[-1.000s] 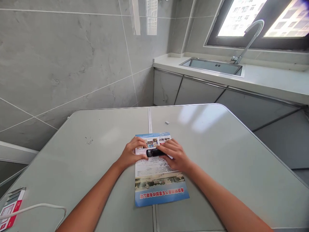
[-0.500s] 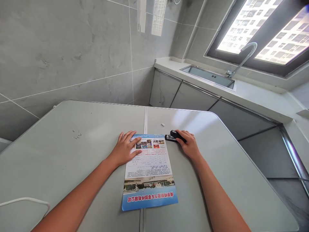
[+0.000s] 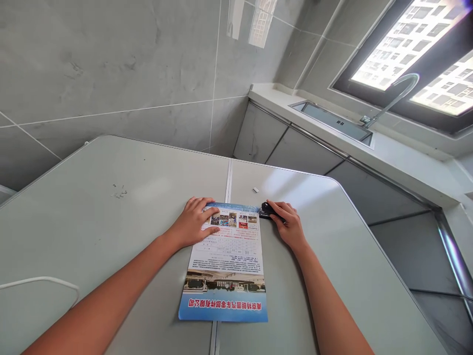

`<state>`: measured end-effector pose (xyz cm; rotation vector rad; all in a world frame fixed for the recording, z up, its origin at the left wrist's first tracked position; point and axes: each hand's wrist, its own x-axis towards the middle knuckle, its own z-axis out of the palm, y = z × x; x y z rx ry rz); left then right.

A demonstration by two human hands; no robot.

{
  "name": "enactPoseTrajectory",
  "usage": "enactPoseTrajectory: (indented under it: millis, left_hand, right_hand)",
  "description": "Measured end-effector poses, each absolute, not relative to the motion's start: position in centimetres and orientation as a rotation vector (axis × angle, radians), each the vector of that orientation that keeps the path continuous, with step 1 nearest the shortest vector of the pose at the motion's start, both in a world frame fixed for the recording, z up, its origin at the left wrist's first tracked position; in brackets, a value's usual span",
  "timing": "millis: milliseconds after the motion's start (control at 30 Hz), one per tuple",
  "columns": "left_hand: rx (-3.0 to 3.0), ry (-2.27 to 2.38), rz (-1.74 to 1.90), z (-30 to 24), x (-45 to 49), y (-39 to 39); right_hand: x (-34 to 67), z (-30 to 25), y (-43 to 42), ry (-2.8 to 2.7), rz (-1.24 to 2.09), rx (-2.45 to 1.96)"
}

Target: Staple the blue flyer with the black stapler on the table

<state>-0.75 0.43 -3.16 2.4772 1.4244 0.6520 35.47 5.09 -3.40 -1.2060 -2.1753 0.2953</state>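
Note:
A printed flyer with blue ends, small photos and red lettering lies upside down to me on the table. My left hand rests on its upper left part, fingers spread and lying flat on the paper. My right hand is wrapped round a black stapler at the flyer's upper right edge. The stapler's front meets that edge; whether paper is between its jaws I cannot tell. Just beyond the flyer lies a small pale piece, too small to name.
The pale table has a seam down its middle and dark marks on the left. A white cable lies at the lower left. Beyond the table are a tiled wall and a counter with a sink and tap.
The whole view has shifted and tilted slightly. The stapler's silver inner part shows less than before, and its body looks more closed. My left hand stays on the flyer.

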Motion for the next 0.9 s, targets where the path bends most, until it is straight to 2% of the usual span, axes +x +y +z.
enactPoseTrajectory:
  millis: [900]
  left_hand:
    - [2.429, 1.410, 0.672, -3.17, -0.89, 0.29]
  right_hand:
    - [35.01, -2.77, 4.88, -2.260, 0.246, -1.283]
